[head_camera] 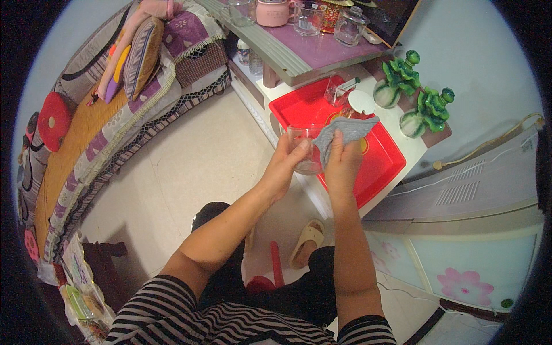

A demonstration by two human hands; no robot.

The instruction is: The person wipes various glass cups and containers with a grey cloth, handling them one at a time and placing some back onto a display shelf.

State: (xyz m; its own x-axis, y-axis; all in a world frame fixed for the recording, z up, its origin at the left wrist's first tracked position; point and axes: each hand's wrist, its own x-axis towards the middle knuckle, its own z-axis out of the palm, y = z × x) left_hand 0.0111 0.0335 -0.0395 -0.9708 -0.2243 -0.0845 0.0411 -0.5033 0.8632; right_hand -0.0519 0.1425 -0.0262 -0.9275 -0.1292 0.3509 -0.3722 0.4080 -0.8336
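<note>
A clear glass cup (307,166) is tilted in my left hand (290,156), with my thumb across its side. My right hand (343,160) grips a folded grey cloth (351,127), thumb on top, right beside the cup. The cloth's left edge meets or overlaps the glass; I cannot tell how firmly they touch. Below both hands lies a red plastic tray (381,166) on a white cabinet. At the tray's far end stand another clear glass (335,92) and a vessel with a white lid (361,102), partly hidden by the cloth.
A raised purple shelf (310,54) holds a pink mug (272,13), clear glasses and a lidded glass jar (351,26). Two green cabbage-shaped ornaments (427,112) stand right of the tray. A cushioned sofa (108,125) runs along the left; a flower-patterned appliance (465,263) is at right.
</note>
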